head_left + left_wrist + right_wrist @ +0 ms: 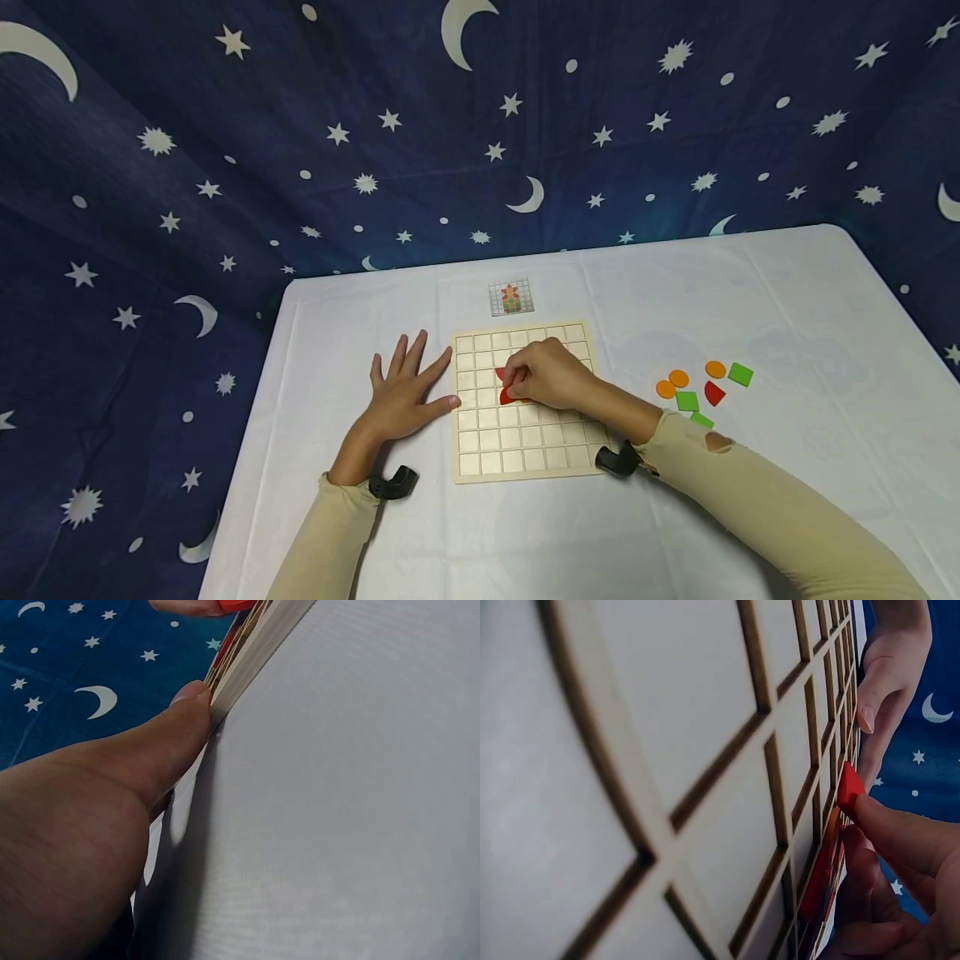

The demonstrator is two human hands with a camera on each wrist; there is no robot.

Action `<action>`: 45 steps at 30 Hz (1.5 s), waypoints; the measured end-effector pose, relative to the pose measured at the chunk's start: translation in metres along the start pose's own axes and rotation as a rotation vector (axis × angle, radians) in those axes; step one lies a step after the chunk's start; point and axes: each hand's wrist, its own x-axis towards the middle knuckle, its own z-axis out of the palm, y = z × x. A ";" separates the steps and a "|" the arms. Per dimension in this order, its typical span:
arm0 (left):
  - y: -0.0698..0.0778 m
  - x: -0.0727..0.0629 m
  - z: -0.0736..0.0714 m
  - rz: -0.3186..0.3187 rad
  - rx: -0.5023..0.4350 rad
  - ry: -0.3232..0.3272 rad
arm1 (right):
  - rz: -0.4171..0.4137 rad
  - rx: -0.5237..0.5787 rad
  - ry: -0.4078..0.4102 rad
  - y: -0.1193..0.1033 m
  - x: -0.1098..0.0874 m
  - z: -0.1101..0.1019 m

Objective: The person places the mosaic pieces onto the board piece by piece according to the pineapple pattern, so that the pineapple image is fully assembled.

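A light wooden grid board (491,462) lies on the table. My right hand (551,371) is over its middle, pinching a red quarter-circle piece (850,789) between thumb and fingers, close over the squares. Another red piece (499,373) sits on the board just above, partly covered by the fingers. Some orange shows at the board beneath the hand in the right wrist view, mostly hidden. My left hand (401,402) rests on the table at the board's left side, fingers spread, with the thumb (176,724) at the board's edge.
A small pattern card (512,297) with a coloured figure on a grid lies behind the board. To the right are loose orange discs (678,378), several green squares (741,374) and a red quarter-circle (714,393). A dark starry cloth (420,150) hangs behind the white table.
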 end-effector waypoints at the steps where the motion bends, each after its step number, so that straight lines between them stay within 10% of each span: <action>1: 0.000 0.000 0.000 -0.001 0.000 -0.001 | -0.001 -0.002 0.003 0.000 0.000 0.000; 30: 0.000 0.001 0.001 -0.002 0.002 0.003 | -0.062 -0.073 0.063 0.006 -0.008 -0.002; 45: 0.000 0.000 0.001 0.000 -0.009 0.014 | -0.068 -0.083 0.023 0.042 -0.046 -0.071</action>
